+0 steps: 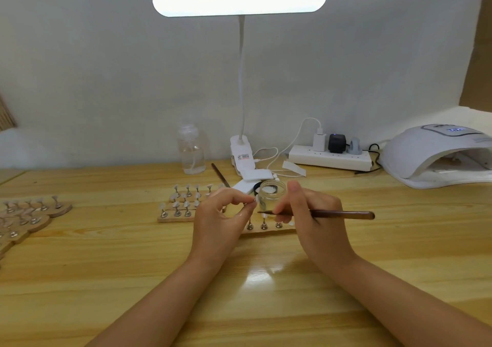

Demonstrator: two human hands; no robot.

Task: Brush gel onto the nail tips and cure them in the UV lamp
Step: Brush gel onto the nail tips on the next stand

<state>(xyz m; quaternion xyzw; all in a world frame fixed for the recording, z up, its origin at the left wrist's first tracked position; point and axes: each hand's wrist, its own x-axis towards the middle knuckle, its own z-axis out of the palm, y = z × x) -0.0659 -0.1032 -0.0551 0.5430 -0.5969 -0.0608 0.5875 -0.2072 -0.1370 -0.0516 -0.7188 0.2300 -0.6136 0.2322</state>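
Observation:
My left hand point(217, 217) pinches a small clear nail tip on its stand point(256, 200) between thumb and forefinger, lifted above the table. My right hand point(310, 213) grips a thin brown brush point(343, 214), its tip pointing left toward the pinched nail tip. Just behind both hands stands an open glass jar of clear gel point(271, 194). Below the hands lies a wooden strip point(269, 230) with several metal stands carrying nail tips. A white UV lamp point(436, 157) sits at the far right with its mouth open toward me.
More wooden holders with nail tips lie behind my left hand point(177, 208) and at the left edge point(32, 213). A clear bottle point(191, 150), a clip-on desk lamp point(241, 149), a second brush point(220, 174), white pads and a power strip point(330, 157) line the back.

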